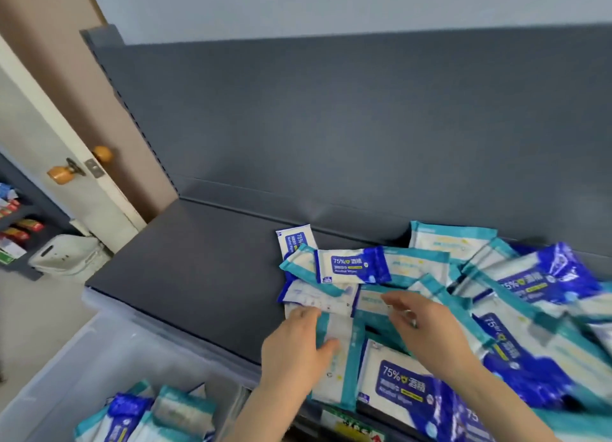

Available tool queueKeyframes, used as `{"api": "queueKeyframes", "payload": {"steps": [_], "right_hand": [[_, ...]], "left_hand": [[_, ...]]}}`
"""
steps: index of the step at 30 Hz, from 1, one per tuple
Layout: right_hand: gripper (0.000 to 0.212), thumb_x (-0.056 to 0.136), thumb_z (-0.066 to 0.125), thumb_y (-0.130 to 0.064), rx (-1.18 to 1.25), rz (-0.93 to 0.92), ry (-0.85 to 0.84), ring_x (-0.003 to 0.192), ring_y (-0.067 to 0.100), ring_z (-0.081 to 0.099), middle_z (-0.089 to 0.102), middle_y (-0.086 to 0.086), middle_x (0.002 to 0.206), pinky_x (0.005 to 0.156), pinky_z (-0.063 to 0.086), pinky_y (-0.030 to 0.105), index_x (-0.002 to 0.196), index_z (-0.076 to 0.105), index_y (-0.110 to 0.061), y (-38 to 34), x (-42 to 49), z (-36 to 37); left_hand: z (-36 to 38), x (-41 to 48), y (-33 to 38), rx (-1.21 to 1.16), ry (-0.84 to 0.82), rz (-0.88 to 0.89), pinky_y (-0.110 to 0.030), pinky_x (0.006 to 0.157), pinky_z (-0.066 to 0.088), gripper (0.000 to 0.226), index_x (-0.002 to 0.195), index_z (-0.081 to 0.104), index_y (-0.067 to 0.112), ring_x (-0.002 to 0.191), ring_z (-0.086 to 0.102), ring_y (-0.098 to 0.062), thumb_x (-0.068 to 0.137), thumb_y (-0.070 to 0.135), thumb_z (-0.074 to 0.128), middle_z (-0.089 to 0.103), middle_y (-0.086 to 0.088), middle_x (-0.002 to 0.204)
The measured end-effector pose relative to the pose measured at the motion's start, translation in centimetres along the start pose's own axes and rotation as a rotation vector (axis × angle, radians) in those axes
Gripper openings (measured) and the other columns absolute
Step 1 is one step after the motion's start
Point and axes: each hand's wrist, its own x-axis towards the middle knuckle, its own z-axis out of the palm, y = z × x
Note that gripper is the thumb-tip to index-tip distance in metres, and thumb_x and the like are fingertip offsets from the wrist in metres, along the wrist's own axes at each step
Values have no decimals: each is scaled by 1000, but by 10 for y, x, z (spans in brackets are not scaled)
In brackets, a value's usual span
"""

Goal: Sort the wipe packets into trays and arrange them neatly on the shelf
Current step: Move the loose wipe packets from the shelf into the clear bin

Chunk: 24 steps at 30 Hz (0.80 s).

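A heap of wipe packets, some teal-edged [427, 266] and some blue marked 75% [351, 265], covers the right half of the dark grey shelf [198, 276]. My left hand [298, 345] grips a teal-edged white packet [341, 368] at the heap's near left, thumb on top. My right hand [427, 329] reaches over the heap, its fingertips touching or pinching a teal packet [371, 300]; whether it holds it is unclear. A clear plastic tray [82, 358] at the lower left contains several teal and blue packets [149, 415].
The shelf's grey back panel [331, 126] rises behind the heap. A door with orange knobs [102, 155] stands open at the left, with a white bin [66, 252] on the floor and another stocked shelf [16, 223] at the far left.
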Motion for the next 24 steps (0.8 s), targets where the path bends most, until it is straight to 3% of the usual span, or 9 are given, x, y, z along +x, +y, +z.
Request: {"api": "queueKeyframes", "payload": {"steps": [3,6,9,13,19,24], "right_hand": [[32,92,56,-15,-32,-19,5,96,9,59,64,-7,116,77,46,19,122,60,-25,12,6,-10],[36,94,51,-20,-155,-49,5,115,13,51,59,-7,127,92,41,23,129,55,-24,11,20,-10],[43,96,41,-43,-449,-42,-51,125,19,42,52,-5,133,104,32,33,136,46,-25,4,34,2],[50,92,38,-56,-620,-43,-74,120,21,44,52,-1,125,103,30,34,129,50,-24,-4,42,16],[46,88,53,-48,-571,-15,-21,122,19,43,49,-4,127,103,30,32,129,48,-26,-18,38,16],[45,87,58,-35,-585,11,20,116,19,45,50,-4,122,99,33,31,130,47,-25,-23,24,15]], "left_hand": [[9,-1,15,24,-73,-107,-27,69,45,66,132,34,28,101,58,-14,81,66,53,46,6,120],[15,-1,20,-97,-71,-156,-25,75,46,72,133,30,26,103,56,-13,79,59,63,44,6,122],[14,-3,18,-177,-39,-183,-21,81,44,60,126,41,27,102,53,-11,78,46,70,46,7,121],[-5,5,10,-166,11,-149,-21,77,43,33,109,56,25,90,53,-7,81,36,69,55,11,107],[-53,70,26,-240,119,51,-33,81,51,23,106,62,28,92,59,-8,84,31,68,60,17,98],[-46,147,41,27,25,164,-35,85,44,34,115,60,19,109,53,-24,86,36,65,57,-3,112]]}}
